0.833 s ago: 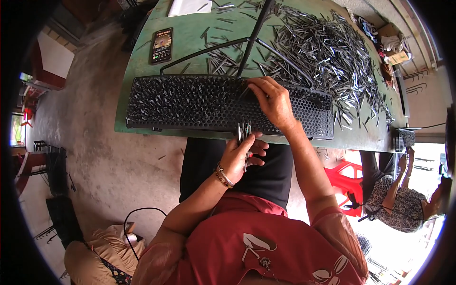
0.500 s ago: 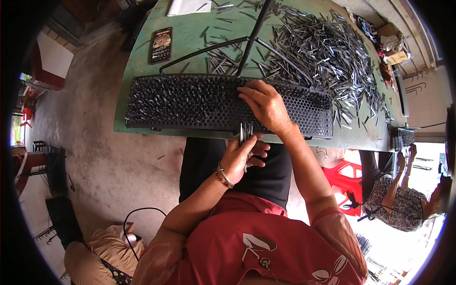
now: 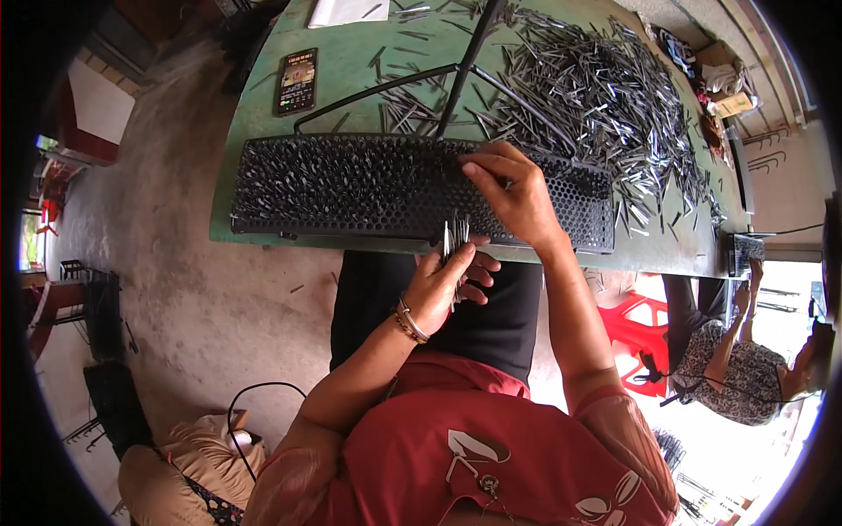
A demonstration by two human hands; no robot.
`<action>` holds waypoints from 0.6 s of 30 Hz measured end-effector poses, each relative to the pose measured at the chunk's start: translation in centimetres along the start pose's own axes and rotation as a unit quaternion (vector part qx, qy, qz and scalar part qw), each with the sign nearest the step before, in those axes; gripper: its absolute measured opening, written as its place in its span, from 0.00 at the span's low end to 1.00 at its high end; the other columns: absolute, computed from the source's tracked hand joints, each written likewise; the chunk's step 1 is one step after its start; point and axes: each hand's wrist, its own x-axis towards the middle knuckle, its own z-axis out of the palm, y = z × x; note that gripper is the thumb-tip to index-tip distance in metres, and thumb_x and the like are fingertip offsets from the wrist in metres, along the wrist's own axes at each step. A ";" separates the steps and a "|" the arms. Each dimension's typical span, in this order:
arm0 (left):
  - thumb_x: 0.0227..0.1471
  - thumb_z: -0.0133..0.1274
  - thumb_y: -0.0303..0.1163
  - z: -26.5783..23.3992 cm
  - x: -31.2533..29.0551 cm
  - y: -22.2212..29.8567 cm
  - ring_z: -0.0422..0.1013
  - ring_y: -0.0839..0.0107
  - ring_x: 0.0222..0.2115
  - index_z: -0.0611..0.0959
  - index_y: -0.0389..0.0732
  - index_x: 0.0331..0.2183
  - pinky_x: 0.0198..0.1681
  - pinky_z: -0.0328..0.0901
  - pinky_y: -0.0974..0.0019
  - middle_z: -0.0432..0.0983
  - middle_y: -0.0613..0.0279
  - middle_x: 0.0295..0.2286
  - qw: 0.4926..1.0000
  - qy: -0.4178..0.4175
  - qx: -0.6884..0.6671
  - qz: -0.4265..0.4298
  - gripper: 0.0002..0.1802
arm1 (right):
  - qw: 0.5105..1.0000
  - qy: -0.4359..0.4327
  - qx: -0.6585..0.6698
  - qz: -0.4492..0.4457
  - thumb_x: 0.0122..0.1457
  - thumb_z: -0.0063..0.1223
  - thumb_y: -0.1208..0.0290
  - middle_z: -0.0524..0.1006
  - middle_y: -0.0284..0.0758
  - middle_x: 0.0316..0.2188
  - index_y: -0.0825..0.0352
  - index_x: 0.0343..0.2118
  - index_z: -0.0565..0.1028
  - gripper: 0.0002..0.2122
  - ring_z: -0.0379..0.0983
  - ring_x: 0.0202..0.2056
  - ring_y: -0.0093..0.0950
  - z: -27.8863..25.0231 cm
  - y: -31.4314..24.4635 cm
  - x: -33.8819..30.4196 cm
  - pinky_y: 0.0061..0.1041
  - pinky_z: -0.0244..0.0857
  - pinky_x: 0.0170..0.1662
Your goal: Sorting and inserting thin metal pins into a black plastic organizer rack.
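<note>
A long black perforated rack (image 3: pixel 574 203) lies along the near edge of the green table. Dark metal pieces (image 3: pixel 316 180) stand upright, packed close in the holes of its left part; the right part shows bare holes. Just below the rack's front edge, my left hand (image 3: pixel 437 282) is closed around a bundle of thin metal strips (image 3: pixel 458 235), their tips pointing up. My right hand (image 3: pixel 519 195) hovers over the middle of the rack, thumb and fingers drawn together near the last filled rows. Whatever is between those fingertips is too small to make out.
Loose metal strips form a big heap (image 3: pixel 605 96) behind the rack. A black metal frame (image 3: pixel 458 83) rises from the rack's far side. A phone (image 3: pixel 296 81) and white paper (image 3: pixel 346 10) lie at the left. A co-worker (image 3: pixel 737 373) is at the right, near a red stool (image 3: pixel 633 320).
My right hand has shifted slightly right over the rack, and its fingers have come from lying over the holes into a pinch. My left hand stays almost in place with the strips.
</note>
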 end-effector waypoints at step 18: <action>0.59 0.44 0.40 -0.4 1.2 -0.6 0.61 0.84 0.19 0.73 0.40 0.46 0.18 0.56 0.79 0.72 0.64 0.27 1.000 -0.020 0.020 -0.007 0.18 | 0.960 -0.059 0.158 0.222 0.57 0.53 0.66 0.73 0.27 0.21 0.73 0.30 0.78 0.12 0.63 0.22 0.13 -1.6 0.6 -1.9 0.14 0.58 0.26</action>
